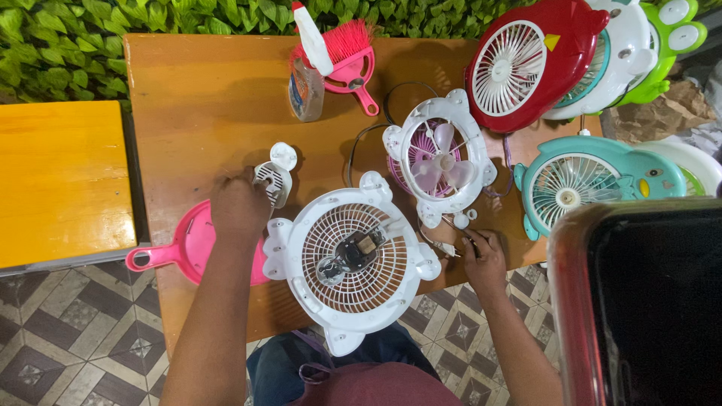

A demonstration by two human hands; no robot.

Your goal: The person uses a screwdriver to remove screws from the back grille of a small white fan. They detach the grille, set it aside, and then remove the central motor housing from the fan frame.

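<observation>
White plastic fan housing (350, 265), its motor exposed, lies at lower centre of the frame between both hands. Right hand (485, 259), fingers curled, pinches a small white plug (449, 249) just right of the housing. Left hand (239, 208), knuckles up, rests closed on a small white grille piece (272, 180) above a pink dustpan (180, 246). Farther up the wooden table (203, 98) sits an open fan (440, 156).

pink brush (347, 53), spray bottle (307, 79), red fan (526, 64) and teal fan (579, 184) on table (203, 98).
</observation>
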